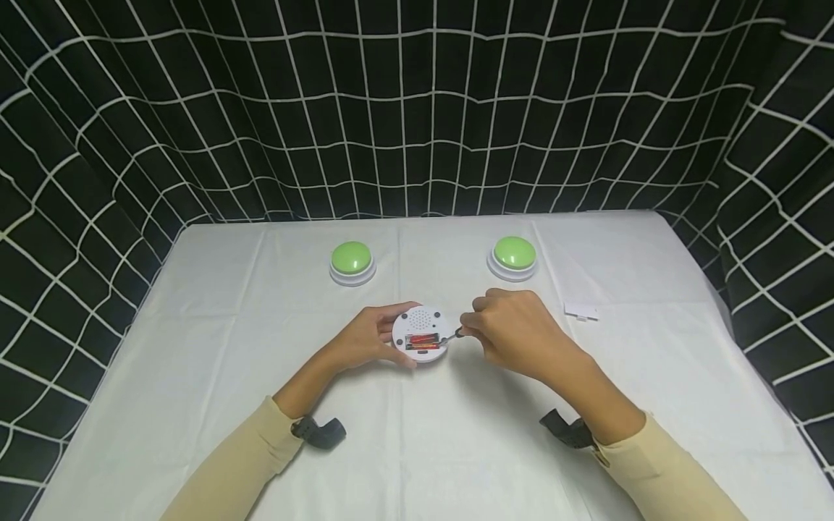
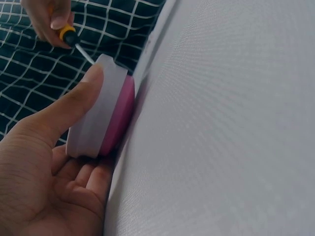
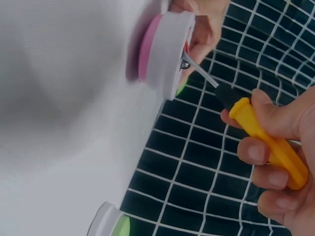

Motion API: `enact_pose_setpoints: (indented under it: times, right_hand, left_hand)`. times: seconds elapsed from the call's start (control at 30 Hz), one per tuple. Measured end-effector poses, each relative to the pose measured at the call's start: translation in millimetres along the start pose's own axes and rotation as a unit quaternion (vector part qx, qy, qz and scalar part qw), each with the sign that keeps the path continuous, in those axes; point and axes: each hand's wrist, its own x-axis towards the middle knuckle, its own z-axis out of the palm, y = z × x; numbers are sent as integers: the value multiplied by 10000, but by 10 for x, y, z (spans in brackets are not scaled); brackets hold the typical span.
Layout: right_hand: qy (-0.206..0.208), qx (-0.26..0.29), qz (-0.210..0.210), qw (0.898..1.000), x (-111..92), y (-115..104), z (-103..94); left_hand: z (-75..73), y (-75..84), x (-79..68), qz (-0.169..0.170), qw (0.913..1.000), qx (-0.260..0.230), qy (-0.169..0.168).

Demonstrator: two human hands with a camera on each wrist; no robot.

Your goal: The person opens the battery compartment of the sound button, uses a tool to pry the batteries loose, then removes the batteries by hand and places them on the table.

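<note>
My left hand (image 1: 368,339) grips a round white push button (image 1: 417,318) by its edge, thumb along the near side. Its pink dome (image 2: 119,118) faces down to the table, and its underside faces up with the battery compartment uncovered. Red batteries (image 1: 422,341) lie inside that compartment. My right hand (image 1: 521,329) holds a screwdriver with a yellow and black handle (image 3: 266,140), fingers curled round it. The metal shaft (image 3: 201,70) reaches down into the compartment, its tip at the end of the batteries.
Two green-domed push buttons stand farther back, a left one (image 1: 351,260) and a right one (image 1: 513,257). A small white battery cover (image 1: 581,312) lies at the right. White cloth covers the table (image 1: 313,477). A black curtain with a white grid (image 1: 417,108) rises behind.
</note>
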Motion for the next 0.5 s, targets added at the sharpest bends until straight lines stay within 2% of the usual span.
enact_pose_setpoints:
  times: [0.37, 0.5]
  right_hand:
    - [-115, 319, 248, 9991, -40, 36, 37]
    - [-160, 273, 196, 9993, -54, 45, 16]
  left_hand:
    - [4, 6, -7, -60, 10000, 57, 24]
    - [-1, -11, 6, -4, 10000, 62, 15]
